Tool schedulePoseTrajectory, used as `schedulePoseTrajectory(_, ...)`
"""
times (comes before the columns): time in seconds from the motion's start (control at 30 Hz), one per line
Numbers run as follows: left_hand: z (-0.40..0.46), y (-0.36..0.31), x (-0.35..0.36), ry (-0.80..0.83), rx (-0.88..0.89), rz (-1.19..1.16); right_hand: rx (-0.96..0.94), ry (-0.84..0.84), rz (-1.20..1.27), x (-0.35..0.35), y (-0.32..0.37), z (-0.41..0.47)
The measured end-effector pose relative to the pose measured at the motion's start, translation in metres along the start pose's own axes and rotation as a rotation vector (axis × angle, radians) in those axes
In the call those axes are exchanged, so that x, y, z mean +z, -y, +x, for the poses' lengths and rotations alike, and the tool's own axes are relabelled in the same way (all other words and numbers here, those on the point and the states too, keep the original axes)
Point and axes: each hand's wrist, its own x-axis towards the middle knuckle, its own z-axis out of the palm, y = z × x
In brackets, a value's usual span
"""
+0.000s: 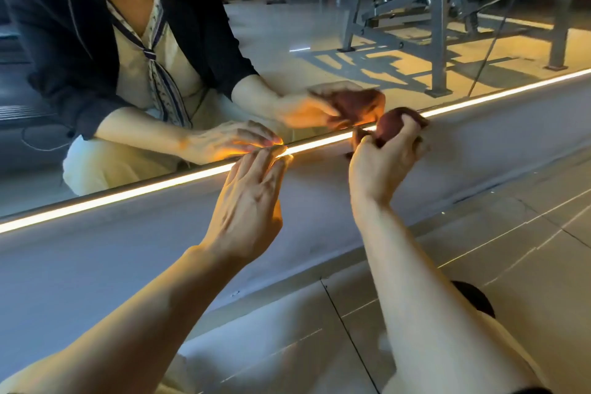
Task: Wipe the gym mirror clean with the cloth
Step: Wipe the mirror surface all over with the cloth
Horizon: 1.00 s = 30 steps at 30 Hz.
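Note:
The gym mirror fills the upper half of the view, and a lit strip runs along its bottom edge. My right hand grips a bunched dark red cloth against the mirror's lower edge, just above the strip. My left hand is stretched out flat to the left of it, fingertips touching the lit strip at the mirror's base. Both hands and the cloth are doubled in the reflection.
A grey sloped ledge runs under the mirror, with tiled floor below it. The mirror reflects a crouching person, a metal gym machine frame and the gym floor. My knee shows at lower right.

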Motion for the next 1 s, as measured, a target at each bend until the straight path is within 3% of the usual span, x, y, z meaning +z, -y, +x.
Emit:
schedulePoseTrajectory(0.1, -0.008, 0.010, -0.007, 0.012, -0.005, 0.017, -0.177, 0.144, -0.074, 0.006, 0.005, -0.015)
schedulePoseTrajectory(0.23, -0.012, 0.016, -0.014, 0.019, 0.004, -0.012, -0.259, 0.509, 0.025, 0.002, 0.013, -0.070)
schedulePoseTrajectory(0.27, -0.012, 0.016, -0.015, 0.023, 0.003, -0.025, -0.264, 0.496, 0.027, 0.000, 0.014, -0.074)
schedulePoseTrajectory(0.37, -0.013, 0.014, -0.019, 0.030, -0.016, -0.031, -0.197, 0.168, 0.024, 0.001, 0.009, -0.055)
schedulePoseTrajectory(0.43, -0.015, 0.014, -0.020, 0.026, -0.033, -0.020, -0.119, 0.075, 0.019, 0.002, 0.000, -0.036)
schedulePoseTrajectory(0.5, -0.018, 0.016, -0.023, 0.014, -0.041, -0.010, -0.150, 0.132, -0.044, 0.004, -0.004, -0.032)
schedulePoseTrajectory(0.63, -0.021, 0.021, -0.025, 0.006, -0.039, 0.028, -0.373, 0.416, 0.010, 0.007, 0.006, -0.074)
schedulePoseTrajectory(0.7, -0.021, 0.021, -0.025, 0.002, -0.030, 0.023, -0.391, 0.517, 0.025, 0.006, 0.009, -0.085)
schedulePoseTrajectory(0.73, -0.020, 0.020, -0.025, 0.005, -0.029, 0.023, -0.353, 0.483, 0.037, 0.007, 0.009, -0.083)
schedulePoseTrajectory(0.87, -0.027, 0.022, -0.029, 0.015, -0.065, 0.054, -0.110, 0.064, 0.050, 0.008, 0.004, -0.055)
schedulePoseTrajectory(0.93, -0.033, 0.026, -0.034, 0.012, -0.070, 0.059, -0.036, 0.043, 0.038, 0.010, 0.002, -0.048)
schedulePoseTrajectory(1.0, -0.037, 0.030, -0.038, 0.010, -0.080, 0.058, -0.083, 0.130, 0.017, 0.013, 0.005, -0.061)
